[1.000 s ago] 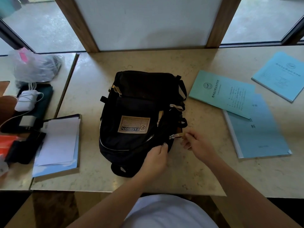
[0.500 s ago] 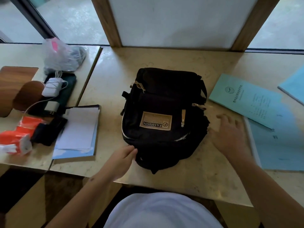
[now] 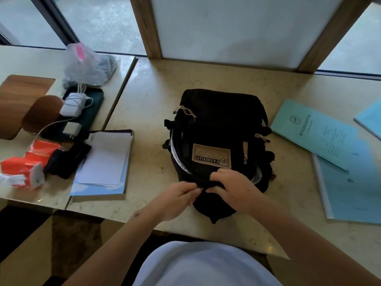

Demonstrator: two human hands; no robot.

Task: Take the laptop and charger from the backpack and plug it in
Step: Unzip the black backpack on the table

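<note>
A black backpack (image 3: 216, 124) with a tan FASHION label lies flat on the marble table (image 3: 148, 104), its top end toward me. My left hand (image 3: 175, 199) pinches a small dark zipper pull at the pack's near edge. My right hand (image 3: 235, 187) grips the black fabric just beside it, fingers curled over the edge. A pale lining shows along the partly open zipper on both sides of the label. The laptop is hidden from view.
On the left table lie a white charger brick (image 3: 71, 106) with cable, a white plug adapter (image 3: 71, 129), a plastic bag (image 3: 86, 65), a red packet (image 3: 31, 159) and a pad of papers (image 3: 105, 159). Teal booklets (image 3: 321, 133) and a blue folder (image 3: 354, 193) lie at right.
Both hands have come together at the backpack's near edge; the left now pinches the zipper pull and the right has left the table to grip the fabric. The view shifted left.
</note>
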